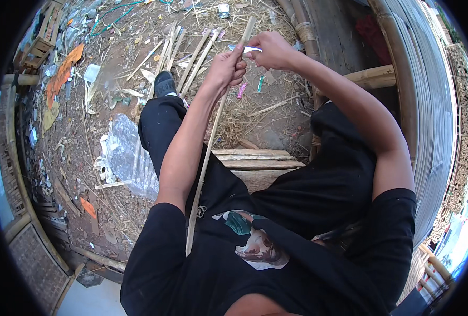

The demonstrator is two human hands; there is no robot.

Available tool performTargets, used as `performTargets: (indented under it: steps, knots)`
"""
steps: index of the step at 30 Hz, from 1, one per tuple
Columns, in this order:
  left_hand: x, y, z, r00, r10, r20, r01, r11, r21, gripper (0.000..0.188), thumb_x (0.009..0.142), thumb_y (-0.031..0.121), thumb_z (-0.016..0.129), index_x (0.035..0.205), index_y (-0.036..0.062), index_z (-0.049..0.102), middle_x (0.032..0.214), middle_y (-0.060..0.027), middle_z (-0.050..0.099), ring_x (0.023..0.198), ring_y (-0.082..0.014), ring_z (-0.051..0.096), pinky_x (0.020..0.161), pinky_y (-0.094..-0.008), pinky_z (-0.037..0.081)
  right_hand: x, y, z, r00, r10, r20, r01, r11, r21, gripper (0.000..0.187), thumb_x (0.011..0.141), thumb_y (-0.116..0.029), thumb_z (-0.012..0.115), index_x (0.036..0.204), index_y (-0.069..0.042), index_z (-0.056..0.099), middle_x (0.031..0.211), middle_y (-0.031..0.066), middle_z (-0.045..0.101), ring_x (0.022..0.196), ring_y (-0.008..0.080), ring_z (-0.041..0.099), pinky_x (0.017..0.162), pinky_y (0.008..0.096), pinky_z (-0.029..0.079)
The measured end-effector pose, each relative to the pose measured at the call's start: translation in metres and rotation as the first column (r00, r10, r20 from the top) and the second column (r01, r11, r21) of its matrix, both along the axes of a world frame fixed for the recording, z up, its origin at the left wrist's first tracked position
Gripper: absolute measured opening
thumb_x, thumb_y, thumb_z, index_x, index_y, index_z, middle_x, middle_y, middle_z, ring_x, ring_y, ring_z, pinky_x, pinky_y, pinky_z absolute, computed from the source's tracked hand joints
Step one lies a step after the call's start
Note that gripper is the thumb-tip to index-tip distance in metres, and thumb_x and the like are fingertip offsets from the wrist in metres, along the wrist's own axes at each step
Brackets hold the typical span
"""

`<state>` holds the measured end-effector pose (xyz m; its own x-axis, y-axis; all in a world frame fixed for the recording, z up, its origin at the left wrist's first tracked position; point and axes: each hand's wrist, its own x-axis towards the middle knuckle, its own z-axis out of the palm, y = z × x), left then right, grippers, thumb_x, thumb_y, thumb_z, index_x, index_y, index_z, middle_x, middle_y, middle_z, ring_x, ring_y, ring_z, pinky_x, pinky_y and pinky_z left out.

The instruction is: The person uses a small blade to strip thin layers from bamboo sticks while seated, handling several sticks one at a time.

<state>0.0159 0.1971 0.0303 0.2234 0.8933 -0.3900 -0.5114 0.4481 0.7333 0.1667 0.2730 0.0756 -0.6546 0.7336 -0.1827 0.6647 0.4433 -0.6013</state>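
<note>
Shirt: black, with a picture print, nearest of all (318, 287).
Left grip: closed (225, 68) round a long bamboo strip (198, 195).
Right grip: fingers pinched (276, 50), seemingly on a bright, blade-like piece (253, 49); I can't make out any handle.
Risk: that edge could skid into the left thumb, I'd say, the two being so close; the strip might twist too, if its near end is loose.
Strip: passes through the left grip, far tip poking beyond, the rest slanting near and left across the lap.
Ground: more strips (196, 62) lie far left, beside a dark sandal (164, 83).
</note>
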Motion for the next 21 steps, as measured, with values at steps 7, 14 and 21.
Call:
performTargets:
  steps: [7,14,21]
  knots:
    - [0.003,-0.005,0.004,0.998,0.001,-0.069,0.001,1.000,0.023,0.040,0.096,0.046,0.050,0.090,0.0071,0.054,0.060,0.0046,0.039,0.041,-0.0027,0.028,0.034,-0.0190,0.020,-0.001,-0.003,0.014,0.999,0.011,0.040,-0.013,0.999,0.049,0.019,0.083,-0.018,0.066,0.089,0.000,0.070,0.063,0.0159,0.064,0.057,0.0236,0.066,0.058,0.0359,0.053]
    - [0.001,-0.007,-0.001,0.997,0.045,-0.055,-0.046,0.999,-0.010,0.037,0.097,0.044,0.050,0.081,0.0108,0.048,0.060,0.0040,0.040,0.040,-0.0024,0.029,0.034,-0.0188,0.020,0.011,-0.005,-0.008,0.935,0.347,0.072,-0.344,0.840,0.419,0.031,0.090,-0.023,0.057,0.107,0.003,0.056,0.083,0.0150,0.064,0.079,0.0301,0.065,0.063,0.0380,0.051]
    - [-0.002,-0.009,-0.003,0.998,0.068,-0.016,-0.068,0.997,-0.045,0.034,0.098,0.041,0.050,0.079,0.0127,0.046,0.059,0.0035,0.041,0.040,-0.0030,0.029,0.034,-0.0189,0.020,0.013,-0.019,-0.012,0.881,0.268,0.389,-0.470,0.583,0.663,0.031,0.085,-0.009,0.054,0.114,0.003,0.050,0.082,0.0114,0.057,0.077,0.0254,0.066,0.065,0.0345,0.054]
